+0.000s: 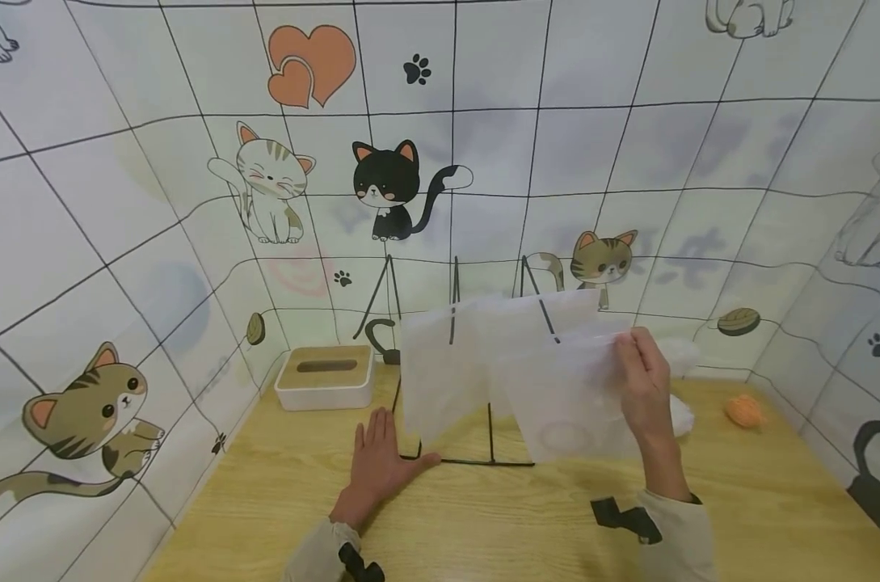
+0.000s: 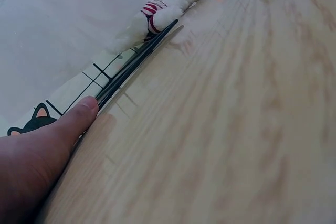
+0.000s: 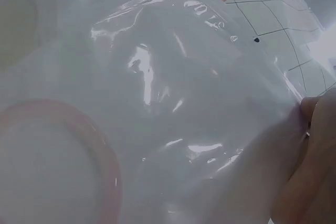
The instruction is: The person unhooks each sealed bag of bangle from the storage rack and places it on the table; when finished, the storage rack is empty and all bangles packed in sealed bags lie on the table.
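The translucent plastic sheet (image 1: 570, 396) is located at the front right of the black wire rack (image 1: 476, 462); a dark bar of the rack shows across its upper part. A pinkish ring (image 3: 107, 156) shows on or through the sheet — which of the two cannot be determined. The right hand (image 1: 645, 384) pinches the sheet's right edge, to the right of the rack. A second translucent panel (image 1: 443, 372) covers the left part of the rack. The left hand (image 1: 381, 465) lies on the table (image 1: 483, 525) at the rack's front left corner, fingers extended, thumb against the base rail. The tissue box (image 1: 323, 388) is positioned left of the rack. White fluffy material (image 1: 681, 416) and an orange ball (image 1: 743, 411) are right of the rack — the ball farther out. A cat-patterned backdrop (image 1: 498, 162) stands behind the rack.
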`<state>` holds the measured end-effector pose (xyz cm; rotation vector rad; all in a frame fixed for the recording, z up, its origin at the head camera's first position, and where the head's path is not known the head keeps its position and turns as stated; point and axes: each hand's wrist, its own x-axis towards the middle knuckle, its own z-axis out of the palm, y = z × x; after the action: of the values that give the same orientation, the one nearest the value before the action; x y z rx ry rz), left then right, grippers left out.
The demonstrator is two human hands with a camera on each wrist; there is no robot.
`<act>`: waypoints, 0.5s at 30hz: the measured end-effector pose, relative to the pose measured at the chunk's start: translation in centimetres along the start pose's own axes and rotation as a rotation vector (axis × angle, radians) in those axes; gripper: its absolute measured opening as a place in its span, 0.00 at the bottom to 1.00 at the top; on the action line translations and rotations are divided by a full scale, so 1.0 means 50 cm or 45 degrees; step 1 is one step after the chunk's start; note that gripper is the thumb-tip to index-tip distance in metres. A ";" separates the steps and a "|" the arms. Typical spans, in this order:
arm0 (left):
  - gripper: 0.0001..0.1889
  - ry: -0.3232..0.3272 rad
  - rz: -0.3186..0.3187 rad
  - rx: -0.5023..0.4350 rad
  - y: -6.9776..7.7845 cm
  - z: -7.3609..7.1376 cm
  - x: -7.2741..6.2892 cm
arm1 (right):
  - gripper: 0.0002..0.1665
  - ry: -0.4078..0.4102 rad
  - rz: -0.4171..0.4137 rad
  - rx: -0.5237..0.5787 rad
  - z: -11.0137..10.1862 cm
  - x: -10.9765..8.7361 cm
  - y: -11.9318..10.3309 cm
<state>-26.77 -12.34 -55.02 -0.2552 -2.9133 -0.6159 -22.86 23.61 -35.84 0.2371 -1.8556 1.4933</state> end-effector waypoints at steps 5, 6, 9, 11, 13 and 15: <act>0.66 0.024 0.013 -0.016 0.002 0.003 -0.004 | 0.16 0.018 0.036 0.012 -0.016 -0.010 -0.008; 0.66 0.025 0.017 -0.018 0.002 0.004 -0.006 | 0.16 0.017 0.046 0.021 -0.021 -0.014 -0.009; 0.66 0.022 0.010 -0.030 0.004 0.006 -0.011 | 0.17 -0.014 0.072 0.003 -0.040 -0.024 -0.009; 0.66 0.020 0.004 -0.031 0.004 0.007 -0.013 | 0.17 -0.055 0.079 -0.025 -0.057 -0.031 -0.006; 0.66 0.024 0.004 -0.038 0.004 0.005 -0.011 | 0.16 -0.111 0.079 -0.054 -0.079 -0.036 -0.002; 0.66 0.037 0.011 -0.033 0.002 0.002 -0.005 | 0.14 -0.142 0.073 -0.080 -0.102 -0.038 0.001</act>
<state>-26.52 -12.25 -55.14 -0.2601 -2.8764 -0.6513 -19.39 27.70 -36.79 0.2432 -2.0101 1.4842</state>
